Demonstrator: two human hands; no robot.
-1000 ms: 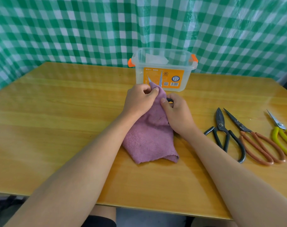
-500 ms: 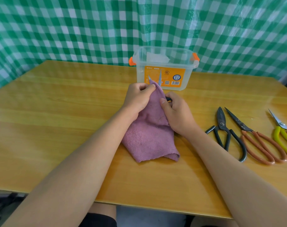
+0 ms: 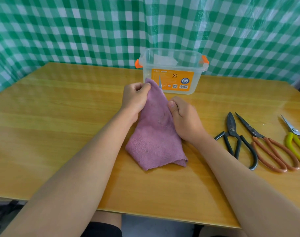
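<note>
A purple cloth (image 3: 156,137) lies at the table's middle, its top end lifted. My left hand (image 3: 135,98) pinches that top end. A thin silver scissor blade (image 3: 159,82) sticks up just right of the cloth's tip; the cloth and my hands hide the rest of these scissors. My right hand (image 3: 185,118) is curled at the cloth's right edge with its thumb on the fabric, gripping the hidden handle end.
A clear plastic box (image 3: 173,57) with orange clips and an orange label stands behind the hands. To the right lie black scissors (image 3: 231,132), brown-handled scissors (image 3: 272,151) and yellow-handled scissors (image 3: 294,142). The wooden table (image 3: 60,117) meets a green checked curtain (image 3: 77,31) at the back.
My left hand has drawn the cloth's top end up and leftward along the blade. The black handle loop seen by my right thumb is now covered.
</note>
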